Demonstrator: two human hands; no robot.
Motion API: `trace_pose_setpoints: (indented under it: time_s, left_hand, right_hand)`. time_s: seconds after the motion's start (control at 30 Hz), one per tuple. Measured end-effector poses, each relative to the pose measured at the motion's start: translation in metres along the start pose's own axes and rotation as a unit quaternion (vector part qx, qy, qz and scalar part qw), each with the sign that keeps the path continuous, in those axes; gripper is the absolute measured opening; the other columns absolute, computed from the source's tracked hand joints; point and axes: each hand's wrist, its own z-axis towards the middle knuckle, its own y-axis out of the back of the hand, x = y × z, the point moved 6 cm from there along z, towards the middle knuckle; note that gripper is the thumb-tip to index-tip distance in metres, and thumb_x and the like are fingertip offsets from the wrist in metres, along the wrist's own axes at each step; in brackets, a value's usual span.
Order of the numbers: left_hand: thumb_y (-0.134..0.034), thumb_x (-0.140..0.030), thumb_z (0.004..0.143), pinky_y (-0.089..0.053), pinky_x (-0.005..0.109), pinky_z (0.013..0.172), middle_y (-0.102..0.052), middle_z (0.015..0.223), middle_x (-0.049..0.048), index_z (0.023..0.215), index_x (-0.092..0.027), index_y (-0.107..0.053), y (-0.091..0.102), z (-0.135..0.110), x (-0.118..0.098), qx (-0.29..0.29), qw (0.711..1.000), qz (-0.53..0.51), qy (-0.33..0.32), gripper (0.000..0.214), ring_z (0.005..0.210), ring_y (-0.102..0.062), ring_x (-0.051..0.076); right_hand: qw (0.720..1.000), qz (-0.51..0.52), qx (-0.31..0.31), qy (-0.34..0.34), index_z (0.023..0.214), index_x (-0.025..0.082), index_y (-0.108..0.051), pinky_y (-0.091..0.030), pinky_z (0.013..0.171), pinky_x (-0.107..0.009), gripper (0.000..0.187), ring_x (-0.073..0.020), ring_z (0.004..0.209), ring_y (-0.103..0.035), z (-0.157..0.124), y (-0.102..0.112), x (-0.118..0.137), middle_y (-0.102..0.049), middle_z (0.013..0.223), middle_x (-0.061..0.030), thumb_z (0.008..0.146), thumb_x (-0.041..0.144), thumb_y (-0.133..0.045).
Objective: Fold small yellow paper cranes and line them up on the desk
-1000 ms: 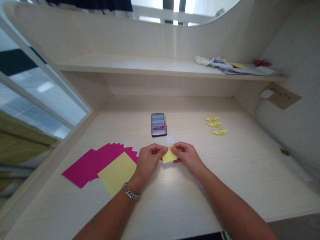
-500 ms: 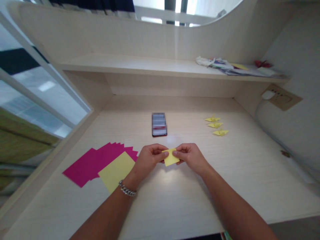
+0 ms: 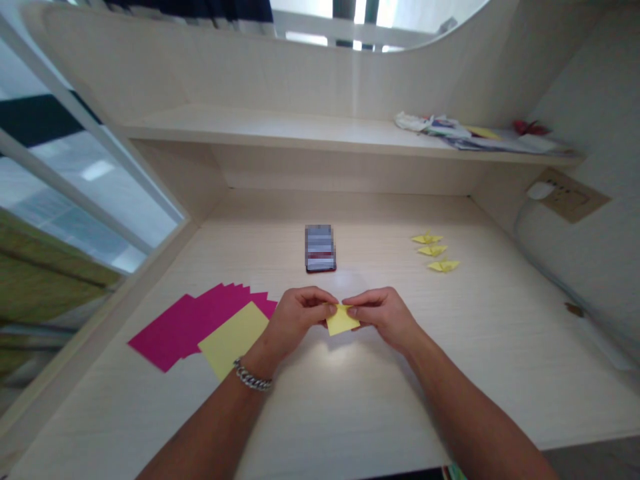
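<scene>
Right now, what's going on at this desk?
A person's left hand and right hand are pinching a small piece of yellow paper over the desk. Three little yellow origami birds sit farther back on the right. A smartphone lies just beyond the hands. On the left, magenta sheets are fanned out, with a bigger yellow sheet overlapping them, partly hidden by the left arm.

Small yellow paper (image 3: 343, 323): folds too fine to tell. Phone screen (image 3: 321, 247) pixelated. Dark object (image 3: 427, 475) cut by bottom edge.
</scene>
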Motion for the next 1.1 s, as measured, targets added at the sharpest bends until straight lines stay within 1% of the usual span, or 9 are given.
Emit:
trace_pose_setpoints:
  time_s: [0.17, 0.27, 0.33, 0.43, 0.5, 0.57, 0.73, 0.87, 1.1]
  left_hand:
    - [-0.070, -0.017, 0.067, -0.049, 0.023, 0.054, -0.066, 0.064, 0.0013, 0.072, -0.017, -0.071, 0.003, -0.001, -0.005, -0.009, 0.999, 0.028, -0.035, 0.005, 0.057, -0.058, 0.012]
    - [-0.069, -0.014, 0.067, -0.049, 0.021, 0.055, -0.066, 0.062, 0.0003, 0.071, -0.016, -0.071, 0.003, -0.003, -0.010, -0.002, 0.996, 0.081, -0.050, 0.005, 0.057, -0.057, 0.010]
    - [-0.068, -0.013, 0.068, -0.049, 0.021, 0.056, -0.067, 0.063, 0.0005, 0.071, -0.016, -0.071, 0.002, -0.004, -0.012, 0.001, 0.993, 0.104, -0.056, 0.005, 0.058, -0.058, 0.010]
    - [-0.068, -0.015, 0.070, -0.048, 0.021, 0.059, -0.069, 0.068, 0.0017, 0.073, -0.016, -0.072, -0.001, -0.004, -0.012, 0.010, 0.989, 0.132, -0.065, 0.005, 0.061, -0.059, 0.011]
    - [-0.068, -0.017, 0.071, -0.048, 0.021, 0.058, -0.070, 0.069, 0.0022, 0.076, -0.016, -0.073, -0.003, -0.003, -0.011, 0.016, 0.986, 0.149, -0.069, 0.007, 0.062, -0.060, 0.011]
    - [-0.069, -0.018, 0.071, -0.048, 0.021, 0.057, -0.070, 0.070, 0.0022, 0.077, -0.016, -0.072, -0.003, -0.002, -0.009, 0.013, 0.986, 0.155, -0.067, 0.008, 0.062, -0.060, 0.011]
    - [-0.069, -0.017, 0.069, -0.049, 0.021, 0.057, -0.070, 0.068, 0.0021, 0.075, -0.015, -0.071, -0.001, -0.002, -0.007, 0.007, 0.988, 0.149, -0.048, 0.006, 0.061, -0.061, 0.011]
    - [-0.065, -0.015, 0.072, -0.051, 0.022, 0.058, -0.070, 0.066, 0.0020, 0.078, -0.016, -0.073, -0.003, -0.003, -0.008, 0.015, 0.991, 0.133, -0.028, 0.009, 0.059, -0.062, 0.011]
    - [-0.060, -0.014, 0.075, -0.056, 0.025, 0.065, -0.072, 0.073, 0.0027, 0.080, -0.016, -0.072, -0.004, 0.000, -0.001, -0.002, 1.000, 0.010, 0.009, 0.013, 0.065, -0.066, 0.013]
  right_hand:
    - [1.000, 0.024, 0.004, 0.003, 0.078, 0.016, -0.076, -0.057, 0.058, -0.032, 0.021, -0.0168, 0.061, -0.066, 0.000, 0.000, -0.001, -0.072, 0.070, -0.0060, 0.058, 0.021, -0.079]
    - [0.999, 0.026, 0.038, -0.003, 0.080, 0.016, -0.075, -0.057, 0.060, -0.032, 0.024, -0.0164, 0.062, -0.065, -0.002, -0.002, 0.001, -0.072, 0.072, -0.0061, 0.057, 0.022, -0.080]
    - [0.998, 0.033, 0.058, -0.015, 0.082, 0.015, -0.075, -0.056, 0.062, -0.032, 0.024, -0.0168, 0.066, -0.065, -0.003, -0.003, 0.002, -0.071, 0.075, -0.0066, 0.062, 0.029, -0.078]
    - [0.999, 0.024, 0.033, -0.034, 0.080, 0.015, -0.074, -0.054, 0.058, -0.030, 0.028, -0.0159, 0.066, -0.063, -0.002, -0.003, 0.001, -0.069, 0.073, -0.0061, 0.071, 0.041, -0.069]
    - [0.999, -0.005, 0.005, -0.039, 0.077, 0.015, -0.073, -0.051, 0.055, -0.027, 0.027, -0.0140, 0.062, -0.061, -0.001, -0.002, -0.001, -0.067, 0.070, -0.0045, 0.069, 0.040, -0.071]
    - [0.999, -0.031, -0.002, -0.034, 0.075, 0.015, -0.073, -0.049, 0.054, -0.025, 0.023, -0.0122, 0.060, -0.059, 0.000, -0.003, -0.002, -0.067, 0.068, -0.0031, 0.065, 0.035, -0.075]
    - [0.997, -0.078, 0.008, -0.016, 0.074, 0.014, -0.073, -0.043, 0.052, -0.024, 0.020, -0.0105, 0.055, -0.055, 0.000, -0.002, -0.001, -0.066, 0.063, -0.0028, 0.066, 0.032, -0.074]
    - [0.995, -0.104, 0.007, -0.010, 0.076, 0.014, -0.073, -0.043, 0.053, -0.024, 0.020, -0.0110, 0.055, -0.055, 0.000, 0.001, -0.001, -0.066, 0.064, -0.0035, 0.068, 0.032, -0.072]
    - [0.993, -0.115, -0.016, -0.012, 0.079, 0.014, -0.073, -0.045, 0.055, -0.026, 0.020, -0.0124, 0.057, -0.056, 0.001, 0.003, -0.003, -0.067, 0.066, -0.0042, 0.069, 0.031, -0.070]
